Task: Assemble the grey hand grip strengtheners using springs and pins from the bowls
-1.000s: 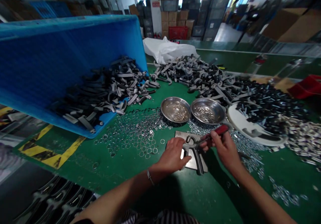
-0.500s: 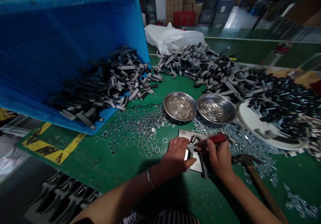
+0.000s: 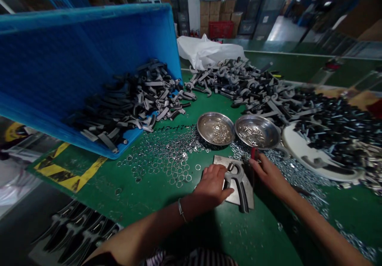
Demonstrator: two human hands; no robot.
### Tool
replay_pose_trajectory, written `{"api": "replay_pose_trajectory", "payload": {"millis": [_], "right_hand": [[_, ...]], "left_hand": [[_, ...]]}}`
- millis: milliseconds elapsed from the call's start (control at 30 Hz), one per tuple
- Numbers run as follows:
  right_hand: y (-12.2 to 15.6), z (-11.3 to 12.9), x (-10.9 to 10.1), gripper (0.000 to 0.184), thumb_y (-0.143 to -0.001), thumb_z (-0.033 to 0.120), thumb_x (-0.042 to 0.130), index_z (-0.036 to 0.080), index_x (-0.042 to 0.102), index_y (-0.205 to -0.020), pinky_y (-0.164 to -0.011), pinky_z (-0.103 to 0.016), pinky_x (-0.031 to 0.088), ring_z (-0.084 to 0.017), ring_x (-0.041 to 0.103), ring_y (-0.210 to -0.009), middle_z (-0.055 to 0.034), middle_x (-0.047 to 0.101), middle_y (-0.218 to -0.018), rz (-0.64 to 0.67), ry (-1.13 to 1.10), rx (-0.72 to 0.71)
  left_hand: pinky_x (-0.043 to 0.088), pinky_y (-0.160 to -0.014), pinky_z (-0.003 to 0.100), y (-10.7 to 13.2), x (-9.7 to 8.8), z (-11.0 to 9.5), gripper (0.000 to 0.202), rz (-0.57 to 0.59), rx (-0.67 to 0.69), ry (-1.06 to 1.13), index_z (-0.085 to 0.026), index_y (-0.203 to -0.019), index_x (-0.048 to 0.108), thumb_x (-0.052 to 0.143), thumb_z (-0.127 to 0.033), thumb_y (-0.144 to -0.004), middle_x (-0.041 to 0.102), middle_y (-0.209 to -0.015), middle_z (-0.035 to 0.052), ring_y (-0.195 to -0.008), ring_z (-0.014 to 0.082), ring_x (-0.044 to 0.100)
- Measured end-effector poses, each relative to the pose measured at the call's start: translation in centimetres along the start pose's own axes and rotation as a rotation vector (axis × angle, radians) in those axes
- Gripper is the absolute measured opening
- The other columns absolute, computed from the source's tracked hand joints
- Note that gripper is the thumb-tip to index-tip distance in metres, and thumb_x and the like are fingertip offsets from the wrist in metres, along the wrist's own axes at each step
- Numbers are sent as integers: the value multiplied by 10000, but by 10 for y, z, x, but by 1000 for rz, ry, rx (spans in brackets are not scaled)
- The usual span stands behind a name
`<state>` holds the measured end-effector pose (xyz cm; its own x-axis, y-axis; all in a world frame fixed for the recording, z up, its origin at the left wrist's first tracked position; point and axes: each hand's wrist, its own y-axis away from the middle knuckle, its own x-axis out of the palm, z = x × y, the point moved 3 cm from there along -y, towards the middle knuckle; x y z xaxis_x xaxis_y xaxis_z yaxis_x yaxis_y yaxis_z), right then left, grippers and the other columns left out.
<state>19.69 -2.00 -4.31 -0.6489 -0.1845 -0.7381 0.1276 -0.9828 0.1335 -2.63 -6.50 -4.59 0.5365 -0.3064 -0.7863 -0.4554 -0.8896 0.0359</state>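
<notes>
My left hand (image 3: 210, 184) is closed over a grey hook-ended tool handle (image 3: 240, 184) with a black grip, which looks like part of hand pruners. It lies on a flat metal plate (image 3: 246, 182), with a small coil spring (image 3: 230, 166) at its upper end. My right hand (image 3: 267, 174) is just right of the plate, its fingers pinched on a red-handled tool (image 3: 253, 154). The tool's lower part is dark and smeared, so its kind does not show. A gap separates that hand from the grey handle.
Two metal bowls (image 3: 199, 123) of small parts stand beyond the plate. Loose rings (image 3: 179, 169) lie left. A tipped blue crate (image 3: 176, 51) spills handles. More handles (image 3: 229, 79) are piled behind; a white dish (image 3: 310, 158) is at right. Several assembled tools (image 3: 77, 234) sit lower left.
My right hand has drawn back from the grey handle with the red-handled tool, which now stands more upright. My left hand stays on the handle. The hammer seen at right no longer shows clearly.
</notes>
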Motion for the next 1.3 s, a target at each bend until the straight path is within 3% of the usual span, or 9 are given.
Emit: {"api": "replay_pose_trajectory", "payload": {"millis": [133, 300, 500, 633, 733, 867, 1033, 1200, 1300], "right_hand": [[1, -13, -37, 351, -921, 552, 511, 218, 622, -925, -625, -350, 463, -278, 658, -747, -110, 694, -874, -52, 497, -76], [-23, 39, -47, 258, -952, 377, 476, 213, 675, -968, -808, -389, 490, -268, 655, -898, -104, 704, -971, -137, 289, -303], [-2, 48, 11, 190, -950, 360, 484, 243, 634, -956, -808, -358, 516, -235, 673, -886, -52, 723, -941, 38, -40, -243], [23, 29, 30, 215, -975, 334, 432, 243, 617, -1036, -882, -366, 498, -237, 666, -971, -65, 711, -1045, -18, -54, -173], [25, 25, 32, 234, -990, 326, 407, 241, 616, -1053, -902, -360, 489, -230, 658, -998, -62, 704, -1072, -15, -80, -159], [21, 26, 30, 216, -982, 322, 438, 236, 617, -1067, -919, -365, 485, -227, 656, -1011, -63, 705, -1077, -6, -152, -169], [17, 24, 31, 224, -974, 321, 446, 239, 632, -1067, -914, -371, 490, -227, 667, -993, -56, 718, -1053, -10, -227, -148], [19, 18, 35, 246, -973, 378, 454, 233, 628, -1070, -811, -350, 516, -226, 686, -899, -42, 736, -965, -31, -322, -81], [23, 12, 28, 269, -974, 400, 445, 233, 622, -1087, -794, -355, 516, -235, 685, -889, -57, 736, -993, -99, -251, -53]], "left_hand": [[379, -1063, 464, -24, -40, 2, 476, 2, 108, -35, -207, -1302, 539, 628, -445, -899, 568, -1313, 104, -1219, 294, 491], [429, -984, 424, -63, -90, -3, 223, -40, 227, -112, -216, -1060, 684, 509, -318, -967, 661, -1046, 78, -1064, 245, 583], [456, -920, 440, -54, -39, 1, 305, 98, 175, -78, -201, -956, 678, 701, -476, -827, 679, -981, 86, -1004, 289, 604], [466, -863, 404, -55, -17, 11, 153, 52, 30, -12, -190, -888, 647, 574, -323, -910, 689, -902, 70, -926, 257, 624], [466, -828, 381, -58, -17, 13, 234, 39, 1, 9, -187, -859, 650, 468, -289, -964, 698, -874, 75, -875, 237, 638], [464, -844, 383, -51, -19, 10, 273, 34, 25, 56, -200, -949, 648, 655, -457, -858, 709, -949, 63, -921, 249, 641], [447, -878, 391, -50, -17, 10, 166, 49, -59, 0, -192, -861, 649, 514, -274, -914, 706, -894, 52, -905, 234, 642], [448, -910, 409, -55, -15, 13, 211, 45, -59, 62, -217, -919, 642, 691, -365, -777, 716, -940, 29, -975, 262, 632], [452, -894, 390, -55, -17, 17, 121, 75, -115, 134, -216, -910, 650, 543, -255, -870, 721, -956, 34, -939, 233, 642]]}}
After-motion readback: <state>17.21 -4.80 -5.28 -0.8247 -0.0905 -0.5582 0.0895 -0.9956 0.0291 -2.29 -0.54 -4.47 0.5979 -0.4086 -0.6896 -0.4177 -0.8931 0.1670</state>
